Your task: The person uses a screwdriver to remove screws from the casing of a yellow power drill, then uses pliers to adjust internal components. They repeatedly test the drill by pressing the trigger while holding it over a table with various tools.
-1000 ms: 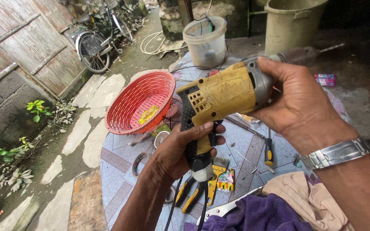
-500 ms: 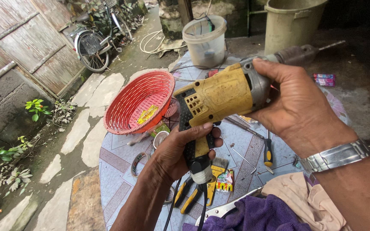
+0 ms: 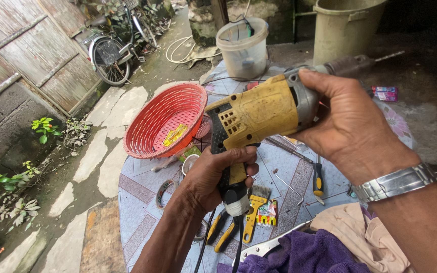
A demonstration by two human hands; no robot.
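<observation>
Closest to the camera lies a purple cloth (image 3: 304, 253) at the near edge of the round table (image 3: 137, 202). Just past it, the left hand (image 3: 213, 177) has its fingers curled tight around the black handle of a yellow drill (image 3: 259, 114). The right hand (image 3: 350, 126) wraps around the grey front part of the drill, with the thumb on top, likely to keep the heavy tool steady. The drill is up in the air above the table, tip pointing right and away. Its cord hangs down from the handle.

Under the drill sit a small brush (image 3: 259, 199), pliers (image 3: 223, 230) and a screwdriver (image 3: 318, 177). Farther back is a red basket (image 3: 153, 126), tipped up on one side. Beyond it stand a white bucket (image 3: 243, 48), a big bin (image 3: 345, 25) and a bicycle (image 3: 110, 50) by the wooden wall.
</observation>
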